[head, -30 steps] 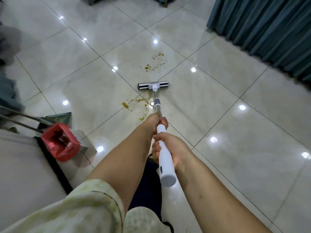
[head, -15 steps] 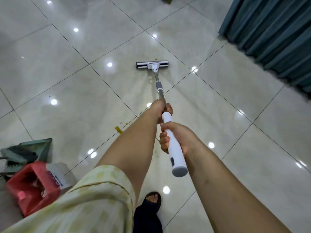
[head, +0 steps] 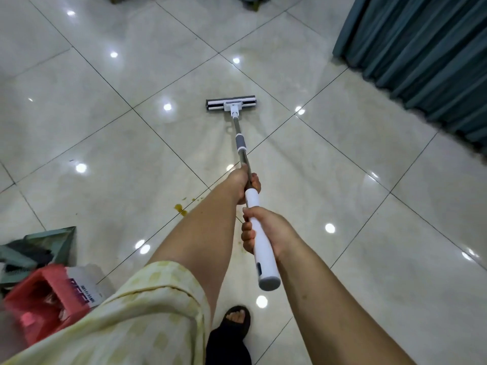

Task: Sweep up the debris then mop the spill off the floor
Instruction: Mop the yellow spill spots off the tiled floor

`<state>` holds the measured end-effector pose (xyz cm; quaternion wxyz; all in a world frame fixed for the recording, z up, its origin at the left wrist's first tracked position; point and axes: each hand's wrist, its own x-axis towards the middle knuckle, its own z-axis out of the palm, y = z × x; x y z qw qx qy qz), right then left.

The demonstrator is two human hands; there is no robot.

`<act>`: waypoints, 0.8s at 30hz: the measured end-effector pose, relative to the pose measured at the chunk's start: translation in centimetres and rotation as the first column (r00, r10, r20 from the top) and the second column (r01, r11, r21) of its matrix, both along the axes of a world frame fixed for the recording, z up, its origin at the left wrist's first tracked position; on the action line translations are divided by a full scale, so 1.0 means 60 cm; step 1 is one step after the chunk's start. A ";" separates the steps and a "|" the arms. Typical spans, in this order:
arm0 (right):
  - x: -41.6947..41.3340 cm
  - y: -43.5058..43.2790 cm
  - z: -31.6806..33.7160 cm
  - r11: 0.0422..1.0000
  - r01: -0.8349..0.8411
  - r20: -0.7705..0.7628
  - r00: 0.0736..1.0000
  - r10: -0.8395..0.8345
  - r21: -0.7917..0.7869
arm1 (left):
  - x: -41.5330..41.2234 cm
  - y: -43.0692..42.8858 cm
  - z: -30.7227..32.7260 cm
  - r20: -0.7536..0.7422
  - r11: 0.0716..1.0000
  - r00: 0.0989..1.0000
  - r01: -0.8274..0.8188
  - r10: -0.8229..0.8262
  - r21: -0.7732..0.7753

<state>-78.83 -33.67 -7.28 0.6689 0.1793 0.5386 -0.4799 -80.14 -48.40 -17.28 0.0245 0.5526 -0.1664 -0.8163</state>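
Note:
A mop with a white handle [head: 263, 248] and metal pole reaches forward over the glossy tile floor. Its flat head [head: 231, 103] lies on the tiles far ahead of me. My left hand [head: 243, 184] grips the pole just above the white handle. My right hand [head: 266, 233] grips the white handle lower down. A few yellow-brown spill spots [head: 181, 208] remain on the floor beside my left forearm. The tile between the mop head and my hands looks faintly streaked.
A teal curtain [head: 421, 56] hangs along the right. At the lower left sit a red container [head: 39, 299], a white bottle [head: 84, 283] and a dark green dustpan [head: 50, 243]. My sandalled foot [head: 237, 322] stands below the handle.
The mop head has been pushed forward over the farther patch of spill, which no longer shows. The view shifted forward, so the nearer spots now lie close to my left arm.

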 end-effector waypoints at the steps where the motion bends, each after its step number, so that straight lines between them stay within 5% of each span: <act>1: 0.008 0.018 0.013 1.000 0.011 0.016 1.000 -0.011 -0.015 | 0.009 0.018 0.013 0.002 1.000 1.000 0.011 -0.011 -0.011; 11: 0.167 0.353 0.128 0.999 -0.006 0.118 0.993 0.012 -0.053 | 0.185 0.353 0.095 -0.028 0.998 0.998 0.061 -0.062 -0.018; 18: 0.305 0.633 0.158 0.998 -0.062 0.066 0.996 0.062 0.000 | 0.344 0.642 0.121 -0.103 0.997 0.994 -0.025 0.032 0.067; 24: 0.327 0.728 0.173 0.997 -0.076 0.035 0.996 0.077 -0.012 | 0.381 0.742 0.127 -0.196 0.982 0.967 -0.140 0.164 0.128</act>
